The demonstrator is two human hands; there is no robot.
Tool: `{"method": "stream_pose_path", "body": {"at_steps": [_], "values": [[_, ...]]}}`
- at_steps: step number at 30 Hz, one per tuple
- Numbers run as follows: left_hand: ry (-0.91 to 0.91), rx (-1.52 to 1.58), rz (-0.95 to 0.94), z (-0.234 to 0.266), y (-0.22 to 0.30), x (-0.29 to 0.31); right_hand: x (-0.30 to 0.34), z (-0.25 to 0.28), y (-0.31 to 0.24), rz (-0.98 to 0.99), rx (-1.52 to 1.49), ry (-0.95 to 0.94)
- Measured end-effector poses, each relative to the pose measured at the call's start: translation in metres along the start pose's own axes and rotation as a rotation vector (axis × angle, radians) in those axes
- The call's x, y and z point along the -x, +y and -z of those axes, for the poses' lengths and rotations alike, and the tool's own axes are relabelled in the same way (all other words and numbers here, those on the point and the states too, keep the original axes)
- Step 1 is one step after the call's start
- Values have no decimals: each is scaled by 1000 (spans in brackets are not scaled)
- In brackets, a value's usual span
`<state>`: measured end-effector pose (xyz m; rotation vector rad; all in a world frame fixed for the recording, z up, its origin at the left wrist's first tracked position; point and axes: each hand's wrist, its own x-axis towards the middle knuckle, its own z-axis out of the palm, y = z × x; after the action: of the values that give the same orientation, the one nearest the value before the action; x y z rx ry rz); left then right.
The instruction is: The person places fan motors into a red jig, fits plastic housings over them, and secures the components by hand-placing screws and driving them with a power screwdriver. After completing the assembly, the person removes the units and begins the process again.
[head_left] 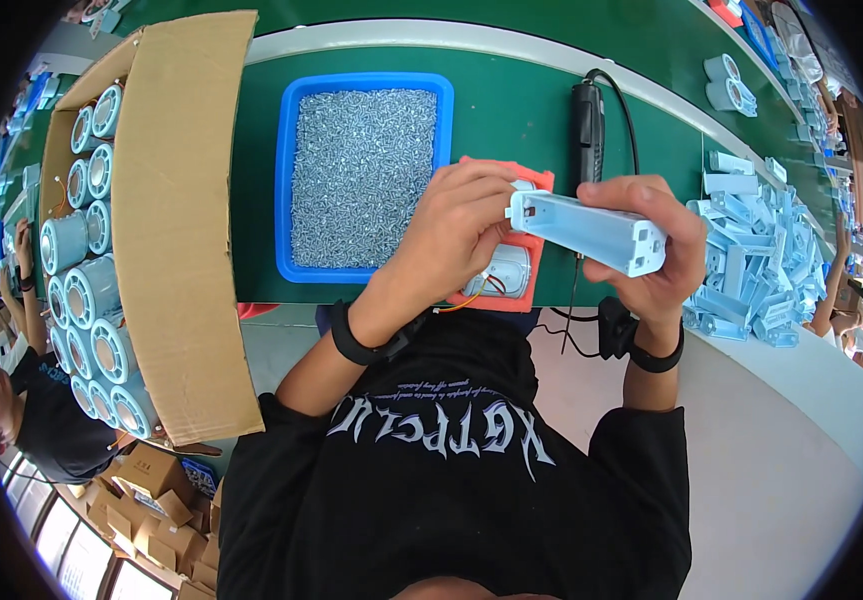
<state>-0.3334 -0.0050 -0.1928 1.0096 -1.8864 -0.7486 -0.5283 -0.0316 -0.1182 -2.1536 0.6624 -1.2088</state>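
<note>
Black-banded right hand: thumb and fingers clasp the right end of the pale-blue housing.
Left hand: fingers curled over the coral-red holder; cannot tell their grip.
Housing: smooth, hollow trough, tilted above the counter.

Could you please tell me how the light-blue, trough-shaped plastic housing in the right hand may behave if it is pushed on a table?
The light-blue, trough-shaped plastic housing is probably stiff: its long walls look straight. It seems light for its size, being open and hollow. Its flat sides suggest sliding rather than rolling.
</note>
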Motion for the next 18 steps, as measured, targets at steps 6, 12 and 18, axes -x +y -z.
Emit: {"method": "stream_pose_path", "body": {"at_steps": [6, 12, 18], "values": [[-21, 14, 65, 0, 0, 2, 5, -5, 0, 10, 34, -16], [131, -18, 183, 4, 6, 2, 16, -9, 18, -90, 68, -103], [-3, -103, 177, 18, 0, -1, 8, -19, 14, -192, 152, -224]]}}
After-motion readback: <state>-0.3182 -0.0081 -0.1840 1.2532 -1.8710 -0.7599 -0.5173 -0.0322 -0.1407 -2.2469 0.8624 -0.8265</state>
